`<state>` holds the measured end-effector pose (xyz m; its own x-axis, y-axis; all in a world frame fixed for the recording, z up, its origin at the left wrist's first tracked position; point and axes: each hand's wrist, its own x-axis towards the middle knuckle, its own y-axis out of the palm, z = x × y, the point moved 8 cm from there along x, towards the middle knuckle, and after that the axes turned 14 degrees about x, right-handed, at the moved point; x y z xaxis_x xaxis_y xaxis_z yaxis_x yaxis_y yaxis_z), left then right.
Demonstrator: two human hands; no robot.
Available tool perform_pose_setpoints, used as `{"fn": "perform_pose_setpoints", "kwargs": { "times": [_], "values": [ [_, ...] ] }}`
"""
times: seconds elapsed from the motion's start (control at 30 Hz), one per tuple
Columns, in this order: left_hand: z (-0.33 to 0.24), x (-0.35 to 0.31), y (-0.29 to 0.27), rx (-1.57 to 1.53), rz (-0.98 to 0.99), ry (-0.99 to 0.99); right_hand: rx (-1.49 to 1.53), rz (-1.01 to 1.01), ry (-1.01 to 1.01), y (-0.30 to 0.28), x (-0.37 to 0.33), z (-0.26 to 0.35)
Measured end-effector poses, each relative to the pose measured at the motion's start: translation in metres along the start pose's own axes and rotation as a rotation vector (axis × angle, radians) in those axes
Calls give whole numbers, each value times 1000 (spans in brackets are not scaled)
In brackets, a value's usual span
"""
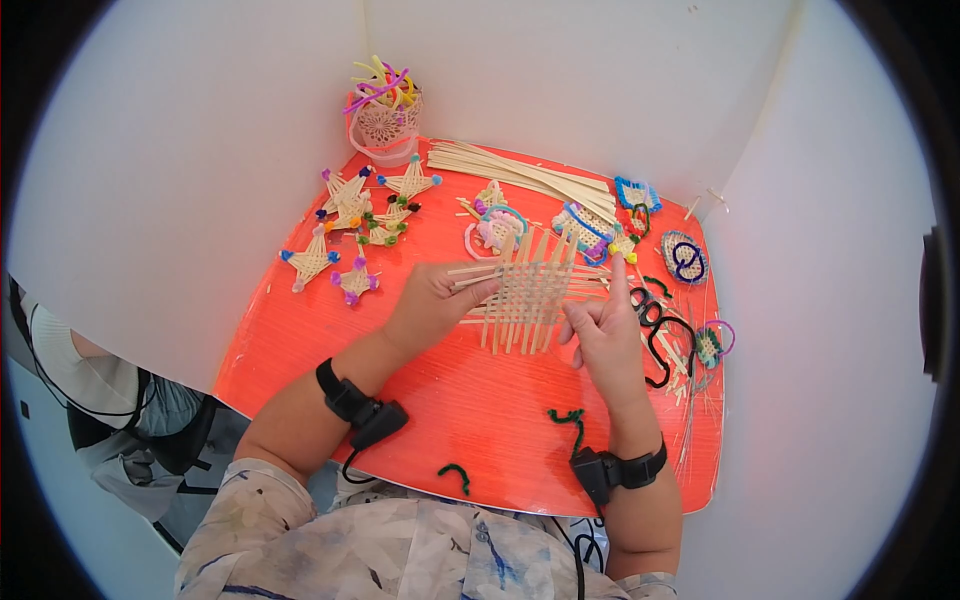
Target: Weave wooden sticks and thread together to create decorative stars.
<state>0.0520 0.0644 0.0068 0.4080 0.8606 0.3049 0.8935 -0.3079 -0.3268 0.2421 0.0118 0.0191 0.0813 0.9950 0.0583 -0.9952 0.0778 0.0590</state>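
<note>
Left grip [440, 302] pinches the woven mat [530, 292]; right grip [605, 337] curls loosely, its hold unclear. Stars [312, 260] lie left, strips [520, 179] far, black loops [651, 320] right.

My monitor gives me a red table [400, 440], cream criss-cross lattice [530, 292], 2 black wristbands [344, 396] and a pale shirt [390, 550] streaked blue.

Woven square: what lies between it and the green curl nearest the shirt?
Only bare red tabletop separates the woven square and green curl in the head view.
</note>
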Motion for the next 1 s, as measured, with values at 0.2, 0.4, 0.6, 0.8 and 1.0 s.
{"fn": "perform_pose_setpoints", "kwargs": {
  "times": [0.2,0.4,0.6,0.8,1.0],
  "values": [
    [-9,-4,4,84,27,5,56,-22,-21,-5,2,1],
    [-24,-9,7,175,-4,73,40,-50,-75,-1,1,2],
    [-25,-14,14,152,-46,63,144,-58,-113,-5,3,-1],
    [-28,-16,13,209,-80,77,192,-58,-129,-2,2,-1],
    [-31,-19,18,221,-83,38,172,-79,-129,-2,2,-2]
  ]
}}
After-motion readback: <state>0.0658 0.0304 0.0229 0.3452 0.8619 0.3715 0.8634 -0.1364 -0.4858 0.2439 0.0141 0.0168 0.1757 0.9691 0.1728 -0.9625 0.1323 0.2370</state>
